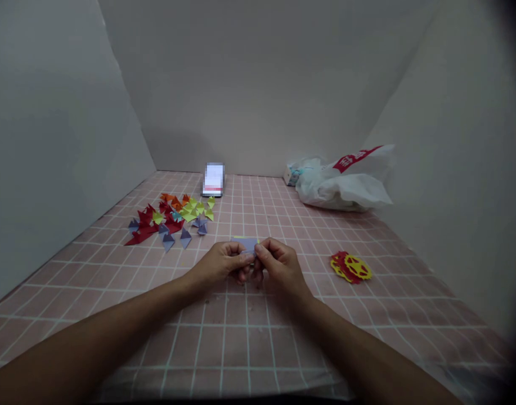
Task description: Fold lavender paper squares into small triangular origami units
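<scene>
A small, flat piece of lavender paper (246, 244) is held above the middle of the pink-checked worktop (258, 349), a thin yellow edge showing along its far side. The left hand (224, 261), at eight o'clock to the paper, pinches it between thumb and fingers; the right hand (281, 264), at four o'clock, pinches its near right corner. The fingers hide the lower part. The paper looks very light, thin and pliable, likely to crease under firm pressure and tear if pulled, so a gentle fingertip hold along the edges should suit it. Farther out, colourful origami shapes (173, 226) cluster toward ten o'clock, a lit phone (214, 179) stands at eleven, a white plastic bag (344, 188) slumps at two, and red and yellow star-patterned discs (353, 268) lie overlapping near three.
</scene>
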`<action>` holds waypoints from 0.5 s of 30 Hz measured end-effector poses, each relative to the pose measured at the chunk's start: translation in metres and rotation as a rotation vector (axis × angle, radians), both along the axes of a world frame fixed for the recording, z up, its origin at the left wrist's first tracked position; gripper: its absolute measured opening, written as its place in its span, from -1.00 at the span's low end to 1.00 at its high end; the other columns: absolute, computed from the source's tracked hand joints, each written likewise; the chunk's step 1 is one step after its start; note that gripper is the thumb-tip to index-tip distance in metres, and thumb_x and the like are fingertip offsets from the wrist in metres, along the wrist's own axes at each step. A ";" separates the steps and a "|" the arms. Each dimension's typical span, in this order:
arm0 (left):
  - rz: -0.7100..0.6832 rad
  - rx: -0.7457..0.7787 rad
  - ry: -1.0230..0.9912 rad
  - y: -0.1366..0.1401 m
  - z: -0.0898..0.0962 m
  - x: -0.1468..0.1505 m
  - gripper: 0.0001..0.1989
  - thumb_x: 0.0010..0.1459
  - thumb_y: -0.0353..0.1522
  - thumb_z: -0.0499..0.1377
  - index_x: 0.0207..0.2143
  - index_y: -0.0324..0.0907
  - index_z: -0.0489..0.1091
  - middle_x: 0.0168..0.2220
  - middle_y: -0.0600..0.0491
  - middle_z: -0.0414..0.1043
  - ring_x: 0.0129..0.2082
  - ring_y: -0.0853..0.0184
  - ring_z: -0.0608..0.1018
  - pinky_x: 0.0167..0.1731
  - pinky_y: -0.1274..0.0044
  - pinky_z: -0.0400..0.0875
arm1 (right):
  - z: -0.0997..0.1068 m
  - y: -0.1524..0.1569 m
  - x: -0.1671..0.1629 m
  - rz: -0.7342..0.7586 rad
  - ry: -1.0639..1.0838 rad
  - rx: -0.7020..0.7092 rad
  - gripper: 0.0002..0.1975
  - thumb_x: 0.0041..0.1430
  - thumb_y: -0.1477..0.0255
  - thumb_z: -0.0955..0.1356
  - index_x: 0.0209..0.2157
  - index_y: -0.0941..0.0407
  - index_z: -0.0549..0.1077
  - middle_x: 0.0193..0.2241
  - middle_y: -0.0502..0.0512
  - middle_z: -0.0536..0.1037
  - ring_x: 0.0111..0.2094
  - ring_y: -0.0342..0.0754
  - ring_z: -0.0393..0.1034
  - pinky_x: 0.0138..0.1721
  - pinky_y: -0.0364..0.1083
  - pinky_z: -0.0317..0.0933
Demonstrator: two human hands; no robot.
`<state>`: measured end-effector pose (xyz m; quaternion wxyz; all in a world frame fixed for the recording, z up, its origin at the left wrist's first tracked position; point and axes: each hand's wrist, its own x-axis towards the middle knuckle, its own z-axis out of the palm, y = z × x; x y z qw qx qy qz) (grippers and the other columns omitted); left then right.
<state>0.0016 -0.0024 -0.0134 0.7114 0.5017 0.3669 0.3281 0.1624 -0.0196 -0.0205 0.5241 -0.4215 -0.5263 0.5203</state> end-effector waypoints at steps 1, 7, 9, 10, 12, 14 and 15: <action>0.007 0.004 0.012 0.000 0.000 0.000 -0.72 0.05 -0.22 0.33 -0.49 -0.21 0.36 -0.61 0.16 0.39 -0.64 0.51 0.38 -0.56 0.60 0.25 | 0.000 0.000 0.000 0.005 0.005 -0.002 -0.67 0.17 0.22 0.38 -0.56 0.09 0.30 -0.67 -0.09 0.39 -0.69 -0.20 0.27 -0.63 -0.18 0.19; 0.020 0.045 0.093 0.003 0.000 -0.002 -0.71 0.06 -0.22 0.31 -0.51 -0.20 0.34 -0.66 0.16 0.38 -0.66 0.49 0.39 -0.57 0.61 0.22 | -0.001 0.002 0.002 0.095 -0.029 -0.036 -0.69 0.18 0.19 0.38 -0.50 0.09 0.34 -0.71 -0.10 0.40 -0.73 -0.19 0.24 -0.68 -0.19 0.13; 0.027 0.041 0.117 0.004 0.001 -0.002 -0.71 0.04 -0.21 0.32 -0.51 -0.21 0.34 -0.67 0.16 0.38 -0.67 0.49 0.39 -0.58 0.61 0.22 | -0.001 0.002 0.003 0.075 -0.023 -0.043 -0.68 0.18 0.21 0.38 -0.52 0.09 0.33 -0.71 -0.10 0.40 -0.73 -0.19 0.25 -0.67 -0.19 0.13; 0.025 0.036 0.116 0.004 0.001 -0.002 -0.70 0.04 -0.21 0.32 -0.52 -0.21 0.35 -0.66 0.16 0.39 -0.67 0.49 0.39 -0.58 0.61 0.22 | -0.001 0.002 0.003 0.065 -0.011 -0.040 -0.68 0.18 0.21 0.38 -0.53 0.09 0.33 -0.71 -0.10 0.40 -0.72 -0.18 0.26 -0.67 -0.19 0.14; 0.019 0.014 0.088 0.004 0.002 -0.002 -0.70 0.03 -0.20 0.33 -0.51 -0.22 0.36 -0.63 0.15 0.41 -0.66 0.49 0.41 -0.57 0.61 0.26 | -0.001 0.003 0.002 0.047 0.026 -0.030 -0.68 0.16 0.21 0.40 -0.54 0.10 0.34 -0.69 -0.10 0.40 -0.71 -0.18 0.28 -0.66 -0.19 0.16; 0.023 -0.017 0.057 0.004 0.003 -0.002 -0.71 0.03 -0.20 0.34 -0.49 -0.22 0.37 -0.57 0.14 0.43 -0.63 0.48 0.44 -0.55 0.60 0.30 | -0.002 0.003 0.002 0.031 0.072 -0.027 -0.68 0.14 0.22 0.41 -0.54 0.11 0.35 -0.67 -0.10 0.41 -0.70 -0.19 0.29 -0.65 -0.19 0.17; 0.027 -0.029 0.050 0.004 0.003 -0.002 -0.71 0.03 -0.21 0.34 -0.48 -0.22 0.38 -0.55 0.13 0.44 -0.61 0.47 0.45 -0.54 0.59 0.32 | -0.002 0.004 0.002 0.026 0.093 -0.029 -0.68 0.14 0.22 0.42 -0.54 0.11 0.35 -0.66 -0.09 0.42 -0.69 -0.19 0.30 -0.65 -0.19 0.18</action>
